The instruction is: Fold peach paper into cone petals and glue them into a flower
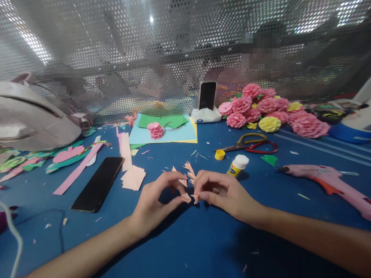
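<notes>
Between the thumb and fingers of my left hand (158,199) is a small peach paper piece (186,198). My right hand (223,193) pinches another small peach paper piece (195,199), close beside the first. Whether the two pieces touch, I cannot tell. Just beyond my fingertips lie several pointed peach paper pieces (189,170). A stack of peach paper squares (133,178) rests left of my left hand. Past my right hand stands a glue stick (238,166), with its yellow cap (220,155) off beside it.
Scissors (246,144) lie beyond the glue stick; a pink glue gun (327,181) is at the right. A dark phone (97,184) lies at left. Behind are coloured sheets (174,135), an upright phone (207,96), pink paper flowers (242,105), a pale bag (37,116) and a perforated metal screen (121,50).
</notes>
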### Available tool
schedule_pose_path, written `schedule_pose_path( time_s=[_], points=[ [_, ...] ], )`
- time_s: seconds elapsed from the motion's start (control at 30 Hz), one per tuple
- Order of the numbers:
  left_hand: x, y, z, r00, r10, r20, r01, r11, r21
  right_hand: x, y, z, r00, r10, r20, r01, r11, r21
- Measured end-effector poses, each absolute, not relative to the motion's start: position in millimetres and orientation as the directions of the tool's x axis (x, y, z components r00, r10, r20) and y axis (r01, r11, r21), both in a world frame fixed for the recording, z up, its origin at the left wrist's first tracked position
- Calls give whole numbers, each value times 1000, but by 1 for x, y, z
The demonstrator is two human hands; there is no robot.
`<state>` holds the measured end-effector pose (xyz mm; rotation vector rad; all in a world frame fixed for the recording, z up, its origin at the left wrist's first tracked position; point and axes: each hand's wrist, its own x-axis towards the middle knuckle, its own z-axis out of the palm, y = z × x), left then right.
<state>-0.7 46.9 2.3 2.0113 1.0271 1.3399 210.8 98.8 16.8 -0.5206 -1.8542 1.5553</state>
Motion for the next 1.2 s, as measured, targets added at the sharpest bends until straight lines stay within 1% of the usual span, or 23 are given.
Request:
schedule_pose_path(
  time_s=[0.17, 0.27, 0.4, 0.63, 0.83, 0.97, 1.2],
  points=[
    [-5, 49, 4, 329, 749, 576, 314, -662, 681, 209, 99, 17, -739, 658, 148, -47, 168, -985],
    [-7, 49, 5, 377, 710, 595, 321, -702, 636, 208, 98, 19, -740, 660, 128, -40, 147, -988],
    [-7, 49, 5, 397, 678, 619, 303, -733, 609, 209, 98, 18, -749, 651, 126, -42, 143, -989],
    [-8, 50, 5, 392, 673, 627, 327, -739, 589, 210, 100, 14, -764, 634, 122, -36, 147, -988],
    [-8, 48, 7, 383, 700, 602, 317, -712, 626, 209, 99, 16, -765, 632, 125, -12, 180, -984],
    [-8, 49, 8, 378, 707, 598, 291, -704, 648, 210, 100, 14, -760, 633, 147, -30, 192, -981],
    [-6, 50, 11, 344, 755, 558, 217, -642, 735, 210, 100, 13, -759, 625, 184, -58, 217, -975]
  ],
)
